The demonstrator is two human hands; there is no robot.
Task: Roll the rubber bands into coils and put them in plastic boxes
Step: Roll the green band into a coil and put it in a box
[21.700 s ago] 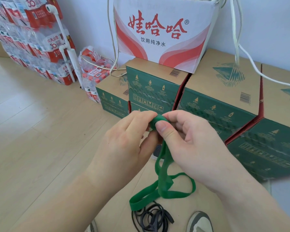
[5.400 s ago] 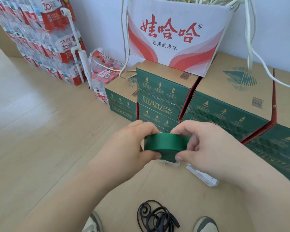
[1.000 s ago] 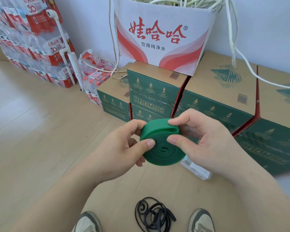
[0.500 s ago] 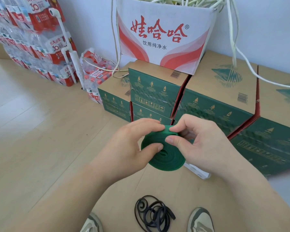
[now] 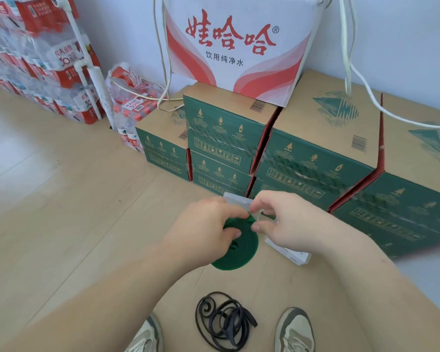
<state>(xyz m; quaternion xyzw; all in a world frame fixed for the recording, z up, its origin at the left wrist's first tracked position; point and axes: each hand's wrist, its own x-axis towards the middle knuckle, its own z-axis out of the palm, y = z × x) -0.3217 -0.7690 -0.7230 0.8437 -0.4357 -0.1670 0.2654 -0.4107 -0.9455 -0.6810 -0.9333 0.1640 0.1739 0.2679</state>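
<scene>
- Left hand (image 5: 203,229) and right hand (image 5: 292,224) hold the green coil (image 5: 239,252), fingers curled on its upper rim.
- It hangs over the floor (image 5: 61,199), just before the plastic box (image 5: 236,199) by the green cartons (image 5: 302,168).
- Black bands (image 5: 224,321) lie between the shoes (image 5: 294,331); the floor opens leftward.

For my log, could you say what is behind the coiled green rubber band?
A clear plastic box, far corner showing; the left hand, right hand and coiled green rubber band hide the rest.

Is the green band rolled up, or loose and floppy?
Rolled up. The green band is a tight flat spiral, gripped by the left hand and pinched at its edge by the right hand.
</scene>
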